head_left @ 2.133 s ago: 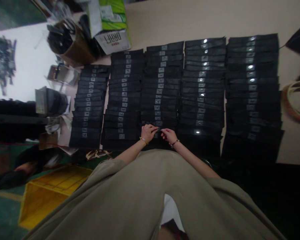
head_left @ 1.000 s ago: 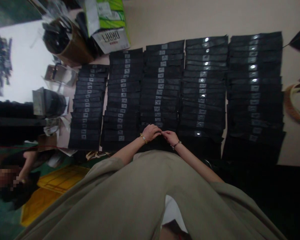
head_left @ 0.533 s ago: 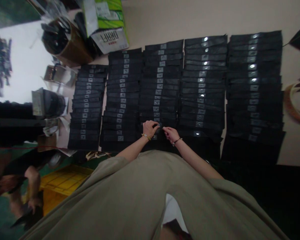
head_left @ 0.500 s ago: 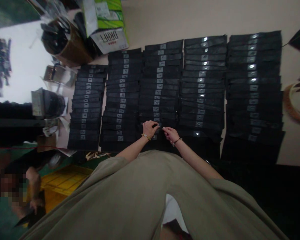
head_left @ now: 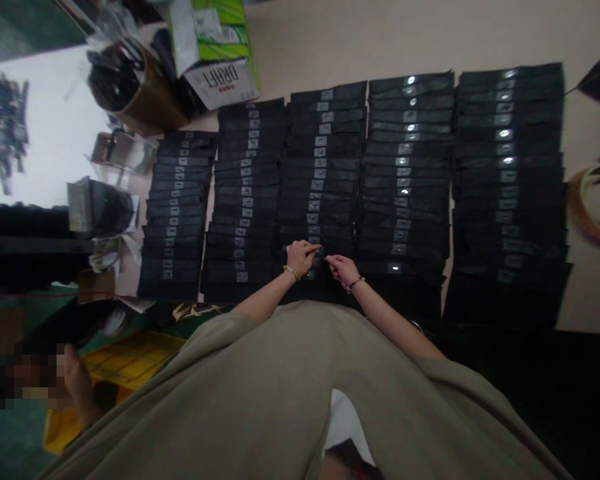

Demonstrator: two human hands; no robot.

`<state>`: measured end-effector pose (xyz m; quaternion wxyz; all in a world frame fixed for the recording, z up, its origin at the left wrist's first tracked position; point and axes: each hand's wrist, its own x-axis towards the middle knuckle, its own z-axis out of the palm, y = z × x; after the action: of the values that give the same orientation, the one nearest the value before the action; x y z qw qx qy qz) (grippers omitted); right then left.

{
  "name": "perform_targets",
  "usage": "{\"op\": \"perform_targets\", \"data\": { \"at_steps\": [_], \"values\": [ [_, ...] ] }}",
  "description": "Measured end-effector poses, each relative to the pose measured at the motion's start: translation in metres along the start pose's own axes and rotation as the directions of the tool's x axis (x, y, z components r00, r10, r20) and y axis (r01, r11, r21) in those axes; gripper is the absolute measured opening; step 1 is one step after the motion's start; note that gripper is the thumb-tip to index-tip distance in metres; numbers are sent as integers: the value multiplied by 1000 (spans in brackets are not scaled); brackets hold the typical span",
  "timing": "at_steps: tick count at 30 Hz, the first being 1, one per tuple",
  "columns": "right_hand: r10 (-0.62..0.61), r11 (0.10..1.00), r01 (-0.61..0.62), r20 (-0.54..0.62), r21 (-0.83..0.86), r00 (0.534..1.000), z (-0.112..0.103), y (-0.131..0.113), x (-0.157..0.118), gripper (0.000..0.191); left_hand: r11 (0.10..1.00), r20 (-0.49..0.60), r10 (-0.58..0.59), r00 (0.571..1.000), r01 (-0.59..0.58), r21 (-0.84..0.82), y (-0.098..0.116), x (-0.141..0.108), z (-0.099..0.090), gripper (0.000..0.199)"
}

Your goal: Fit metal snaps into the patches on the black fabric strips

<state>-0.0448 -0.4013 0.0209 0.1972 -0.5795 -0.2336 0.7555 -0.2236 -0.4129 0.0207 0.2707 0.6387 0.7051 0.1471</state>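
Rows of overlapping black packets [head_left: 317, 173] with small silver labels cover the beige table [head_left: 380, 40] in several long columns. My left hand [head_left: 300, 257], with a gold bracelet, pinches the edge of a black packet [head_left: 316, 261] near the lower end of the middle column. My right hand [head_left: 343, 269], wearing a dark beaded bracelet, rests beside it, its fingertips on the same stack. Whether those fingers hold anything is hidden. My olive sleeves and torso [head_left: 280, 380] fill the bottom of the view.
A brown tub of black items [head_left: 135, 83], a "DRAFT" box [head_left: 220, 83] and green packaging [head_left: 213, 33] stand at the far left. Metal trays [head_left: 123, 152] lie nearby. A co-worker's hand [head_left: 77, 380] is by a yellow crate [head_left: 115, 373]. A coiled ring [head_left: 593, 200] lies right.
My hands have parted slightly from touching, and my left hand has shifted up the packet column. The co-worker at lower left has moved across the yellow crate.
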Motion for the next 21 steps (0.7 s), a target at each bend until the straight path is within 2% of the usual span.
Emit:
{"op": "perform_targets", "data": {
  "at_steps": [6, 9, 11, 13, 16, 21],
  "values": [
    [-15, 1000, 15, -15, 4, 1000, 2, 1, -1, 38, 1000, -29, 14, 999, -14, -2, 5, -3, -4, 19],
    [-20, 1000, 20, -16, 2, 1000, 5, 0, -6, 39, 985, 35, 170, 985, -168, -42, 7, -8, -11, 29],
    [-1, 1000, 1, 21, 4, 1000, 8, -1, -11, 39, 954, 133, 295, 946, -284, -95, 6, -12, -16, 35],
    [50, 998, -54, 102, 33, 994, 11, -3, -14, 40, 945, 180, 325, 929, -309, -109, 3, -13, -20, 27],
    [115, 983, -137, 175, 119, 978, 16, -8, -15, 38, 944, 160, 329, 930, -322, -69, -2, -10, -24, 23],
    [187, 947, -218, 145, 236, 972, 20, -20, -7, 32, 932, 116, 362, 925, -364, -7, -3, 2, -23, 27]
  ]
}}
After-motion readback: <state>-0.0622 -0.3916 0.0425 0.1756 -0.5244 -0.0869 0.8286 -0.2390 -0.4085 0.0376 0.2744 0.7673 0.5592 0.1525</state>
